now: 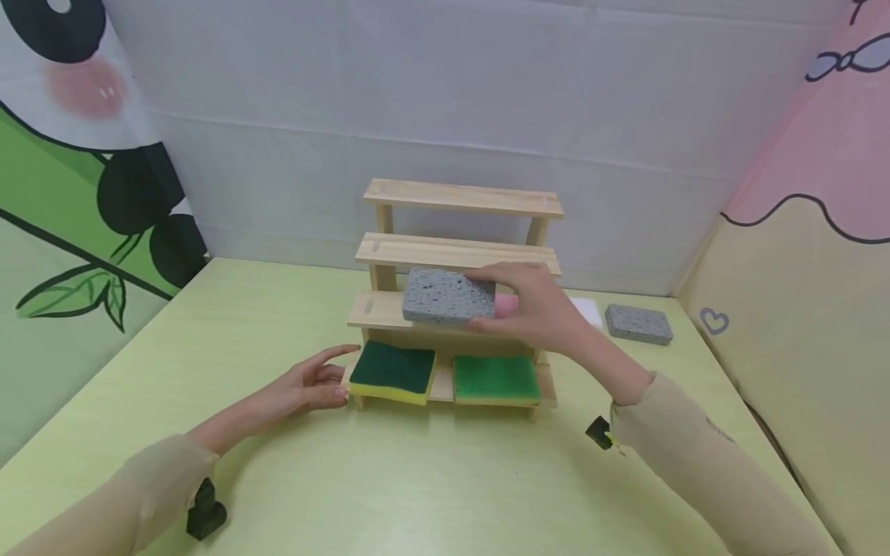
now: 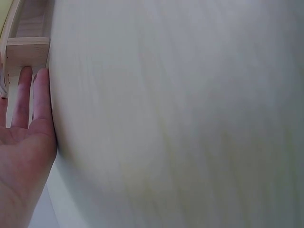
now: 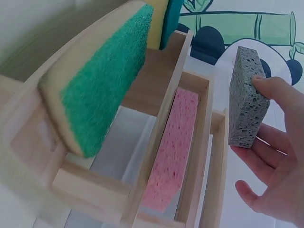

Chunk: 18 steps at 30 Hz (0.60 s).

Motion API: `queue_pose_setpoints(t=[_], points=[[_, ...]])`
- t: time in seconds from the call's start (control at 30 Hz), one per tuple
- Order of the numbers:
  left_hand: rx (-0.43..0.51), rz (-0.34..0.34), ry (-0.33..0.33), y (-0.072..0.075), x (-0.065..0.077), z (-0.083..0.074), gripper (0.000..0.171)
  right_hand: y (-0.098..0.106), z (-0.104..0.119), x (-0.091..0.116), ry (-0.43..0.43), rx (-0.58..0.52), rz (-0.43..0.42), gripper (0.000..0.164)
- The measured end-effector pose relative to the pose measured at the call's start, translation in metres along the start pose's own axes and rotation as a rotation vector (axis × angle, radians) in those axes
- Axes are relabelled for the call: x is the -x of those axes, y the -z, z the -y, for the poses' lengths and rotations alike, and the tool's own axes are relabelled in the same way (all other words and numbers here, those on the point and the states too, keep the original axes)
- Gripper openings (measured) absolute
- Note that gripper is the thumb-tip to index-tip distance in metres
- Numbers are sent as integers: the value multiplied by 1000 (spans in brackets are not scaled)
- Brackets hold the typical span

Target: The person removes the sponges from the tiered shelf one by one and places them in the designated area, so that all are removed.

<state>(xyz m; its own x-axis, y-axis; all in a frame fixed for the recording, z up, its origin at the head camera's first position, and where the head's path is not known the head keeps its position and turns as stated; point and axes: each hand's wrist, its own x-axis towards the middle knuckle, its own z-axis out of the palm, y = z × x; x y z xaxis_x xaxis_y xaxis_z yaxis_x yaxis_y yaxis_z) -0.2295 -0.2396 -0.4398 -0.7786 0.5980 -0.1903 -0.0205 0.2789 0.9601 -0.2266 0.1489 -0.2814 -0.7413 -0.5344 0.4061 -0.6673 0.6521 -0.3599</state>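
A creased pale cloth (image 1: 445,93) hangs behind the light yellowish table (image 1: 389,486). A panda drawing (image 1: 135,189) stands at left; at right, a small heart (image 1: 714,320) sits below a pink patch (image 1: 827,154), perhaps part of a cropped cartoon.

In the right hand (image 1: 535,307), we see a grey sponge (image 1: 445,296), peppered with dark pits. Behind the grip: a pink sponge (image 3: 172,151), flecked darker pink. Below it, a dark green-and-yellow sponge (image 1: 392,368) and a brighter green sponge (image 1: 497,378) edged pale yellow. Rack (image 1: 463,198) about the grip — pale tan wood, faintly grained. Right of the grip we log a white piece (image 1: 588,310) and a second grey sponge (image 1: 638,323). Farther right, a pink-and-cream panel (image 1: 820,162) — black wavy line; far left, a green-and-white panel (image 1: 52,181) with black patches.
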Motion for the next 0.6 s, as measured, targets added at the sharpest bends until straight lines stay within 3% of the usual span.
queue_pose_setpoints(t=[0.3,0.6], points=[[2,13,-18,1,0,0,70,19,-19,27,1,-26,-65,61],[9,16,-35,1,-2,3,71,36,-46,57,-42,25,-142,59]])
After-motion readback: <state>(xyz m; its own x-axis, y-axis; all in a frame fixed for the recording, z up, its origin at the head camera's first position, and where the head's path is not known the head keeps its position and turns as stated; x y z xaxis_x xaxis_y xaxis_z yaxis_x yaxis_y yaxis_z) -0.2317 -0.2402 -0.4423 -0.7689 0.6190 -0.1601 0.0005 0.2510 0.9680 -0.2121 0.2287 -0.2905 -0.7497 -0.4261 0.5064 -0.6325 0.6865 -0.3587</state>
